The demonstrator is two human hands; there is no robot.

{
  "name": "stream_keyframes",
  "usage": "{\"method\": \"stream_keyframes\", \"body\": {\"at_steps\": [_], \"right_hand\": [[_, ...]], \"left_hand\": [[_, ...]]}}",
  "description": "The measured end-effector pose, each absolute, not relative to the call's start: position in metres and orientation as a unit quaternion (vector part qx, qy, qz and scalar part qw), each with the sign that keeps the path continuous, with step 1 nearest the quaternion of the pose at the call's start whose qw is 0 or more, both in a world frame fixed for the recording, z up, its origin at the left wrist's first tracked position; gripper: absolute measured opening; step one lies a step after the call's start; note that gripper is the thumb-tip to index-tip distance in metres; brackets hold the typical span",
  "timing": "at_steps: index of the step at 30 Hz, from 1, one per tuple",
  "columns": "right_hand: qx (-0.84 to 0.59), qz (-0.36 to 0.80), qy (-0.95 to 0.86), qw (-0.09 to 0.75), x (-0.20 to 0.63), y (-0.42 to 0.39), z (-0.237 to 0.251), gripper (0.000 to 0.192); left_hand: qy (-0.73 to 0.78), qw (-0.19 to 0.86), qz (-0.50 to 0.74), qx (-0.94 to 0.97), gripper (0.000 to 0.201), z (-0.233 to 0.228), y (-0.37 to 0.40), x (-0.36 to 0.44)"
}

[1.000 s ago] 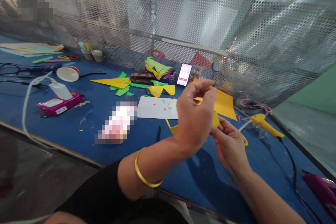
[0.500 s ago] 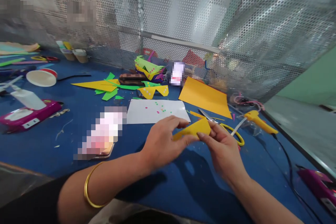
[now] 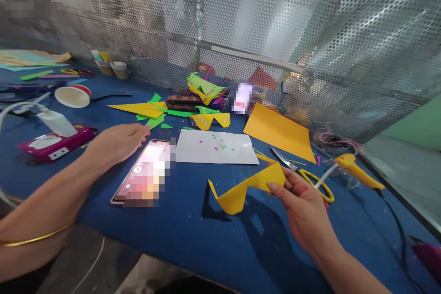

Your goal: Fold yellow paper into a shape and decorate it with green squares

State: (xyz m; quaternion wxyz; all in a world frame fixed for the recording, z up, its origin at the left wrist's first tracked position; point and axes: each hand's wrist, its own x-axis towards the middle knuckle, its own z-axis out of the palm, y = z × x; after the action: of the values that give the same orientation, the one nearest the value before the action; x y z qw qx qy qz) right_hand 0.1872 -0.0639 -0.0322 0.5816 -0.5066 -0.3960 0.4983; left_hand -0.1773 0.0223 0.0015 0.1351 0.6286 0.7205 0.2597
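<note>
Right hand (image 3: pixel 303 211) pinches the yellow paper (image 3: pixel 250 187), which stretches leftward; open left hand (image 3: pixel 115 143) hovers beside the phone (image 3: pixel 144 172).

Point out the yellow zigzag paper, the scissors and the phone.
yellow zigzag paper (image 3: pixel 241 190): head view, middle of the strip.
scissors (image 3: pixel 315 183): head view, yellow handle loop.
phone (image 3: pixel 138 170): head view, lit screen.

No text, label, brand or number can be read anywhere; the lit screen of the flat black smartphone (image 3: pixel 143 174) is blurred out.
</note>
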Motion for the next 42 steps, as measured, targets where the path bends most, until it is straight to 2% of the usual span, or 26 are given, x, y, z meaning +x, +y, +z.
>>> {"method": "stream_keyframes", "body": {"at_steps": [3,8,14,24,26,28,30,35,37,39,42], "right_hand": [[-0.507,0.498,-0.398,0.58,0.186,-0.065,-0.032,0.044],[-0.501,0.496,-0.405,0.582,0.186,-0.065,-0.032,0.044],[-0.503,0.496,-0.416,0.573,0.187,-0.065,-0.032,0.045],[-0.499,0.504,-0.413,0.572,0.189,-0.064,-0.033,0.045],[-0.504,0.504,-0.407,0.572,0.189,-0.064,-0.032,0.045],[-0.505,0.504,-0.4,0.575,0.188,-0.063,-0.031,0.046],[-0.505,0.504,-0.393,0.58,0.189,-0.062,-0.031,0.045],[-0.5,0.495,-0.39,0.594,0.191,-0.06,-0.032,0.04],[-0.503,0.493,-0.388,0.594,0.193,-0.06,-0.032,0.039],[-0.509,0.489,-0.387,0.593,0.194,-0.06,-0.032,0.04],[-0.518,0.481,-0.395,0.587,0.195,-0.06,-0.032,0.042]], "left_hand": [[0.756,0.224,0.192,0.584,0.053,-0.003,0.021,-0.192],[0.763,0.273,0.208,0.548,0.052,-0.005,0.011,-0.182],[0.718,0.261,0.305,0.569,0.057,-0.01,0.0,-0.171],[0.714,0.309,0.29,0.557,0.05,-0.012,-0.01,-0.152],[0.712,0.27,0.279,0.585,0.048,-0.002,-0.01,-0.15],[0.719,0.121,0.263,0.632,0.043,0.013,-0.011,-0.143],[0.693,-0.002,0.328,0.642,0.038,0.029,-0.01,-0.13],[0.526,0.056,0.414,0.74,0.02,0.05,-0.006,-0.084],[0.493,0.048,0.367,0.787,0.019,0.046,-0.008,-0.076],[0.507,-0.021,0.297,0.809,0.02,0.036,-0.015,-0.077],[0.58,-0.067,0.24,0.776,0.033,0.017,-0.035,-0.096]]}}
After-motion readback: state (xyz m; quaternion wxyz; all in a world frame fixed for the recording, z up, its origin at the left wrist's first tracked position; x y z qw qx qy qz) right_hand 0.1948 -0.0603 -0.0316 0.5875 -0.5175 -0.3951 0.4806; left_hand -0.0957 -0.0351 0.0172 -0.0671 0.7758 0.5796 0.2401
